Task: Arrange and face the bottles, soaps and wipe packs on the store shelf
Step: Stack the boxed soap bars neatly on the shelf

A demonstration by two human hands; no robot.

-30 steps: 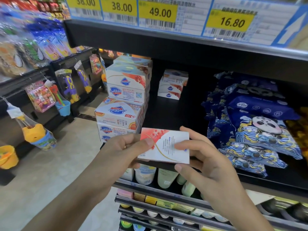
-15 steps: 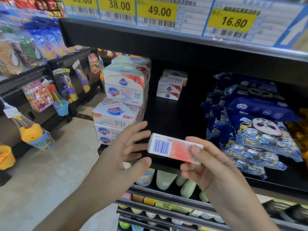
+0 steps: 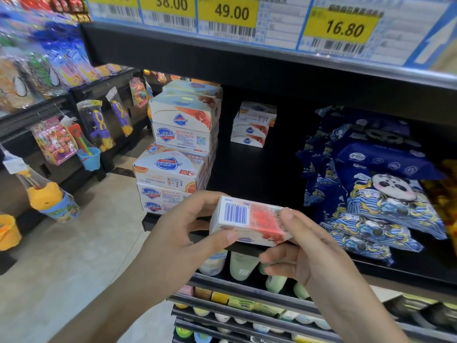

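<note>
Both hands [image 3: 188, 233] [image 3: 309, 246] gripping boxy, seemingly cardboard soap [image 3: 249, 221]

Both hands hold a soap box [image 3: 249, 220] in front of the black shelf [image 3: 259, 174], its barcode side up. The left hand [image 3: 183, 233] grips the box's left end, thumb underneath; the right hand [image 3: 304, 246] grips the right end. A stack of soap boxes [image 3: 178, 149] stands at the shelf's left end, a smaller stack [image 3: 253, 125] farther back, and blue panda wipe packs [image 3: 380, 194] are piled at right.
</note>
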